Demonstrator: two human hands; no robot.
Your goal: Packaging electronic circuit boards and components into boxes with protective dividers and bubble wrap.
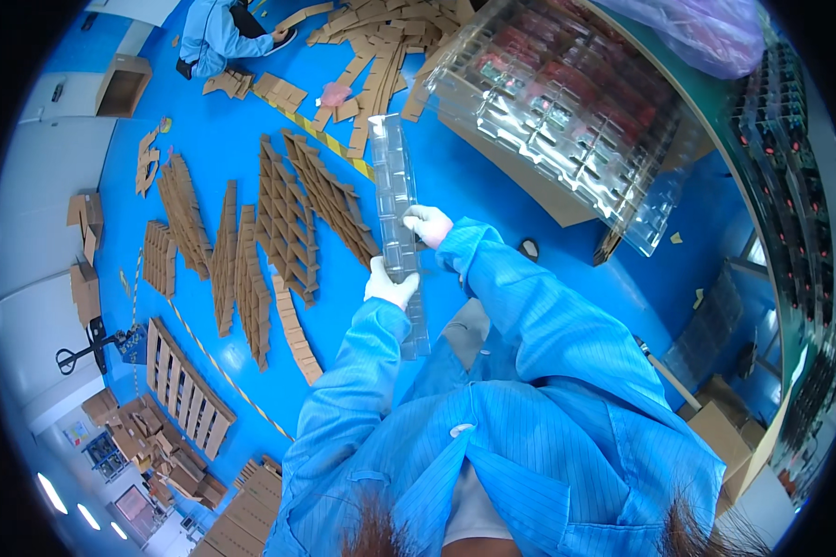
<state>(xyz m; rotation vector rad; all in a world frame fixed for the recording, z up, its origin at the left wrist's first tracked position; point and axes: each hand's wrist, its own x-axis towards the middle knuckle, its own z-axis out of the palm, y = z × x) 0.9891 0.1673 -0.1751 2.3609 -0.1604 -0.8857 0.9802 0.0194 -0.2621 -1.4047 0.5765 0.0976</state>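
Note:
A long, narrow strip of clear plastic with moulded pockets, like a blister tray (395, 172), is held up in front of me, seen nearly edge-on. My left hand (392, 284), in a white glove, is closed around its lower part. Higher up, my right hand (427, 226), also gloved in white, pinches its right edge; the fingertips are partly hidden. To the right, a stack of clear plastic trays (567, 116) with red and green pieces in the pockets rests on a cardboard box (520, 176).
Folded cardboard dividers (285, 223) stand on the blue floor to the left, near a wooden pallet (188, 388). Loose cardboard strips (381, 56) lie in a far heap, beside a crouching person in blue (212, 37). A curved green-edged table (771, 269) borders the right.

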